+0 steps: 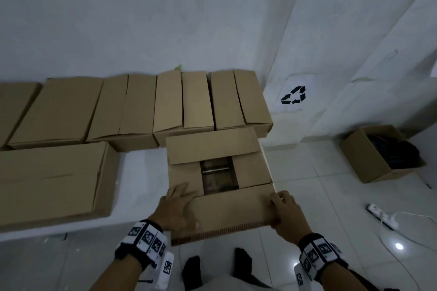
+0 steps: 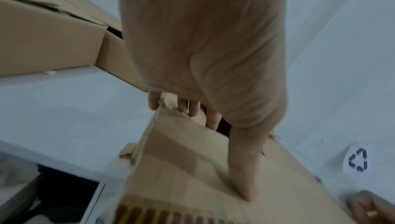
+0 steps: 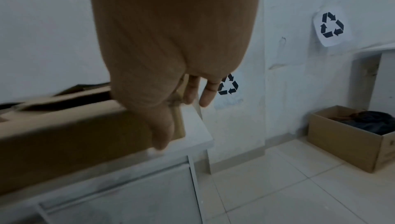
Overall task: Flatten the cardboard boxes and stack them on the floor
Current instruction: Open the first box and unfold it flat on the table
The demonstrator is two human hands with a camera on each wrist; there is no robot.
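Observation:
A brown cardboard box [image 1: 212,149] stands at the right end of a white table [image 1: 139,184], its top flaps partly open with a dark gap in the middle. The near flap [image 1: 231,210] tilts toward me, its corrugated edge showing. My left hand [image 1: 179,205] holds the flap's left corner, fingers [image 2: 193,107] over the box edge and thumb along the flap [image 2: 181,160]. My right hand [image 1: 287,210] grips the flap's right corner. From the right wrist, the thumb lies on the cardboard [image 3: 64,131] and the fingers [image 3: 206,92] reach past the box corner.
A row of closed boxes [image 1: 142,106] lines the wall behind, and a large one [image 1: 52,182] lies at the left. On the tiled floor to the right are an open box of dark things [image 1: 378,153] and a power strip [image 1: 380,215]. My socked feet [image 1: 191,269] are below.

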